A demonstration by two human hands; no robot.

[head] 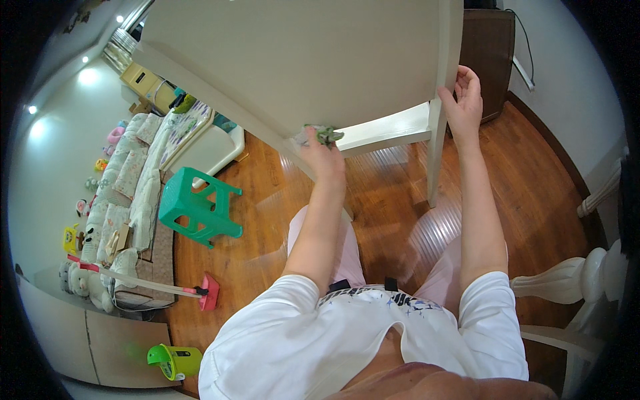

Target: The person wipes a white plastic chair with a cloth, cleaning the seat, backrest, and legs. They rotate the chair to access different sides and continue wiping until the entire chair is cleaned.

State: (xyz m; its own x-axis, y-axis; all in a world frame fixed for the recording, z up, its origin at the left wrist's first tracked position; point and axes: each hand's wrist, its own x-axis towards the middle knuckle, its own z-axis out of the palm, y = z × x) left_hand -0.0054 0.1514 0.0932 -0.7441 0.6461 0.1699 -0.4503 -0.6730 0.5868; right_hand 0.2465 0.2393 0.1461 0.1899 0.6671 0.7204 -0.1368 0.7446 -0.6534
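A white wooden chair (300, 60) stands before me with the back of its backrest towards me. My left hand (322, 155) presses a crumpled green-and-white cloth (327, 135) against the backrest's lower edge, near the left post. Around the right post (436, 120) my right hand (465, 100) rests with its thumb on the near side; the other fingers are partly hidden behind the post. Below the backrest, part of the white seat (385, 125) shows through a gap.
To the left stand a green plastic stool (200, 205) and a sofa (140, 175) with cushions and plush toys. A pink dustpan (210, 292) and a lime-green bin (182, 361) are lower left. Behind the chair is a brown cabinet (487, 60); white turned furniture (555, 280) flanks my right.
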